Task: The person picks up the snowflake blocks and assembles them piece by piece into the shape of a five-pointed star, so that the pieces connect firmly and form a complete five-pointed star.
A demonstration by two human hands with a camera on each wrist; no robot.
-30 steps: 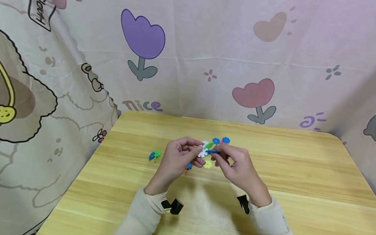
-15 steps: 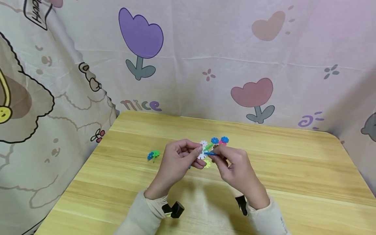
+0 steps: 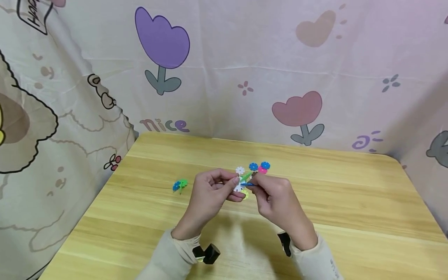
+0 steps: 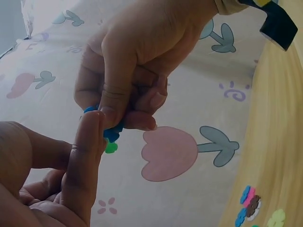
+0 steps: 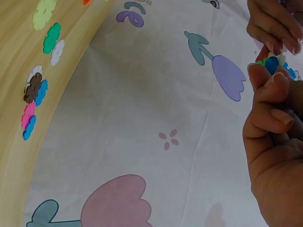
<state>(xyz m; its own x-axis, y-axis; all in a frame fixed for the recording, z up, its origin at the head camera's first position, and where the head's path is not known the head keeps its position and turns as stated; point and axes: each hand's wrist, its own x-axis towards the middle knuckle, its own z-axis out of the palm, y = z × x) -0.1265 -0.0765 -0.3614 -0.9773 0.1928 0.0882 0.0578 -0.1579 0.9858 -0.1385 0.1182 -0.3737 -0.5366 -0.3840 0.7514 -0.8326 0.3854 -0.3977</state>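
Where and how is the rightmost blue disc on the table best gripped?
Probably by its right rim, the right hand coming from the right once free: that edge of the blue disc looks unobstructed, while the pink disc crowds its near side. It looks thin, so a fingertip pinch should suit.

- Tabletop [image 3: 364, 198] lay open right of the right hand [image 3: 276, 198].
- Passable gap between left hand [image 3: 210, 198] and blue-green piece [image 3: 183, 183].
- Loose discs [image 3: 253, 166] obstructed low passage just beyond both hands; patterned cloth [image 3: 217, 58] walled the far edge.

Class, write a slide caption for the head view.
Over a wooden table, the left hand holds a white disc while the right hand pinches a blue piece.
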